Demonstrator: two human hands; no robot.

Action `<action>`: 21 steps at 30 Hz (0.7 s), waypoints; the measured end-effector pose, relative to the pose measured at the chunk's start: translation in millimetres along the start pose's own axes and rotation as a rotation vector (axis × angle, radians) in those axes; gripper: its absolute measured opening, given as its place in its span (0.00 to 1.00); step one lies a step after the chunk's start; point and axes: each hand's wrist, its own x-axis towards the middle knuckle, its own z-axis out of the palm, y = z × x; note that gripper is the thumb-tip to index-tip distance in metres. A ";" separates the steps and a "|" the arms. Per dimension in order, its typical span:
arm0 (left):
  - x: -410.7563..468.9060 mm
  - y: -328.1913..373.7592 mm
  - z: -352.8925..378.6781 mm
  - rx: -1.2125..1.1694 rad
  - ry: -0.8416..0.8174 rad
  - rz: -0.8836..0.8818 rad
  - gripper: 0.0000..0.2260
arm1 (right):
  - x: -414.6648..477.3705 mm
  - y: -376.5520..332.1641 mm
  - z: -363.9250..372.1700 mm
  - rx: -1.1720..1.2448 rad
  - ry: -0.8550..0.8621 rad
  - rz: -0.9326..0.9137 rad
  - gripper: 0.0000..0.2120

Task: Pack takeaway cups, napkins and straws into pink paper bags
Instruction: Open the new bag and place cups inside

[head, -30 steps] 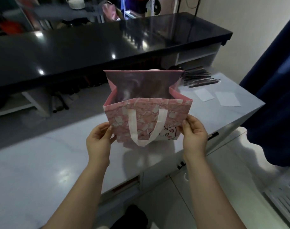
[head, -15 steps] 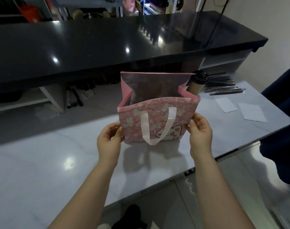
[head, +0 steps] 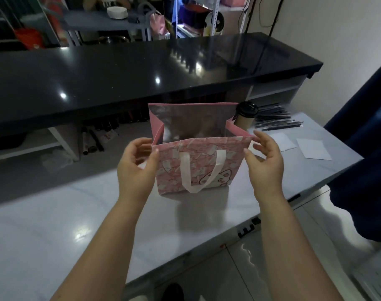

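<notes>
One pink bag [head: 198, 164] stands upright on the pale table [head: 55, 224], mouth open upward, its long axis running 9 to 3 o'clock, handle and cartoon face toward the person. Left hand [head: 137, 168] and right hand [head: 264, 164] flank its near top corners, fingers spread loose, thumbs just touching the rim, nothing gripped. At 1 o'clock a lidded cup [head: 245, 115] stands behind the bag; straws [head: 278, 122] and napkins [head: 313, 148] lie at 2. Beyond runs a black counter [head: 120, 68].
</notes>
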 end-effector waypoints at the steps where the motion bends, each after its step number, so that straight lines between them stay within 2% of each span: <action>1: 6.9 10.6 2.1 0.032 -0.004 0.062 0.07 | 1.1 -7.8 -2.0 -0.026 -0.007 -0.024 0.21; 4: 29.2 48.9 19.5 0.104 -0.043 0.302 0.06 | 5.5 -31.7 -7.5 -0.094 -0.045 -0.137 0.21; 7: 44.7 81.4 51.6 0.213 -0.180 0.463 0.07 | 11.4 -50.8 -13.9 -0.204 -0.081 -0.260 0.23; 10: 46.6 96.0 87.2 0.378 -0.364 0.528 0.11 | 15.3 -59.3 -22.0 -0.305 -0.065 -0.341 0.25; 13: 40.2 97.1 116.4 0.537 -0.513 0.568 0.15 | 18.0 -58.2 -33.0 -0.405 -0.037 -0.372 0.21; 17: 30.2 87.4 142.9 0.634 -0.587 0.612 0.16 | 20.9 -48.7 -57.6 -0.550 -0.020 -0.300 0.19; 21: 44.6 91.3 166.4 0.651 -0.624 0.636 0.17 | 32.2 -51.9 -77.6 -0.628 0.023 -0.248 0.22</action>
